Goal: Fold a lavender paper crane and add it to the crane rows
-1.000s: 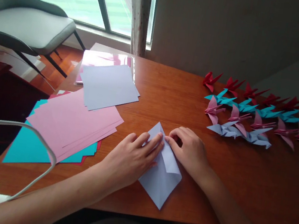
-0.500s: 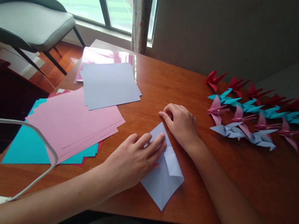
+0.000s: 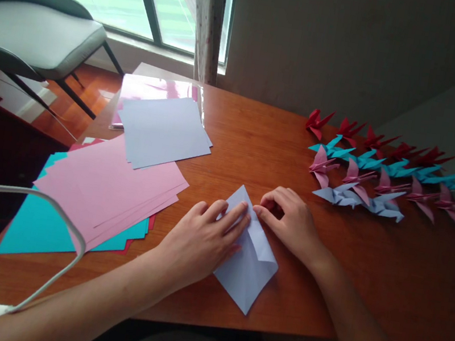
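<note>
A pale blue-lilac sheet of origami paper (image 3: 243,284), folded into a kite-like diamond, lies on the table with one point facing away from me. A creased flap runs along its right side. My left hand (image 3: 204,240) rests on the left half of the paper, its fingers spread and fingertips pressing the flap near the upper point; it grips nothing. Beside the upper right edge is my right hand (image 3: 288,220), fingers curled in and thumb tip at the paper's edge. Nothing shows between its fingers.
Pink sheets (image 3: 108,186) lie over turquoise sheets (image 3: 39,227) on the left. Behind them, pale blue sheets (image 3: 164,134) rest on a glossy pack (image 3: 158,87). Rows of folded cranes (image 3: 359,183) stand at the right. A white cable (image 3: 61,210) crosses the left table edge.
My right hand has moved down and to the right along the paper's upper right edge. My left hand stays pressed on the paper. The view has shifted slightly.
</note>
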{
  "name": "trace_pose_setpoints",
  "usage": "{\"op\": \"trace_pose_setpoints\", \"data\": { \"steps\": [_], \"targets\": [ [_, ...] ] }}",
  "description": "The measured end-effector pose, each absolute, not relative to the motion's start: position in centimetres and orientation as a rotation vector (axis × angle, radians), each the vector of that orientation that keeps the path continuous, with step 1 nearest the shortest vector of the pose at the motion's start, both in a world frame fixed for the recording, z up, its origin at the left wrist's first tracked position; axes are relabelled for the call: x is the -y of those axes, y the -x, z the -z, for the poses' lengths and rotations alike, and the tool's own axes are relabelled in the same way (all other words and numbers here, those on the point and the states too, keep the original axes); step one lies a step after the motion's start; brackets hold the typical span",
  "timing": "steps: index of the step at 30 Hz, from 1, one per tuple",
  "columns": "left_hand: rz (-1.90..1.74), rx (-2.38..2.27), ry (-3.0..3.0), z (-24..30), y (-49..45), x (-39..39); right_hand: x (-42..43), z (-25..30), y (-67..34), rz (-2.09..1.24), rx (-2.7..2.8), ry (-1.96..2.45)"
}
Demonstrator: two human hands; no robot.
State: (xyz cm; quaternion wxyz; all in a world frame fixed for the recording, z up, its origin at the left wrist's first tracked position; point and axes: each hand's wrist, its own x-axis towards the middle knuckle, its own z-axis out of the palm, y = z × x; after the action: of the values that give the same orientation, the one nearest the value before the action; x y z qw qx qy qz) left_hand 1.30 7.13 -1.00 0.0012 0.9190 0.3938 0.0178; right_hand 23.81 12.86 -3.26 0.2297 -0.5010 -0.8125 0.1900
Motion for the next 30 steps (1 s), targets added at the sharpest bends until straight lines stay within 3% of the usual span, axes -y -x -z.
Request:
{"op": "trace_pose_setpoints", "data": {
  "steps": [19, 30],
  "targets": [
    [0.005, -1.228, -2.923, 0.9, -1.4, -7.1, -18.0, 1.9, -20.6, -0.449, 2.354, 1.525],
    [0.004, -1.265, -2.911, 0.6, -1.4, -7.0, -17.8, 2.9, -20.2, -0.303, 2.155, 1.645]
  ]
}}
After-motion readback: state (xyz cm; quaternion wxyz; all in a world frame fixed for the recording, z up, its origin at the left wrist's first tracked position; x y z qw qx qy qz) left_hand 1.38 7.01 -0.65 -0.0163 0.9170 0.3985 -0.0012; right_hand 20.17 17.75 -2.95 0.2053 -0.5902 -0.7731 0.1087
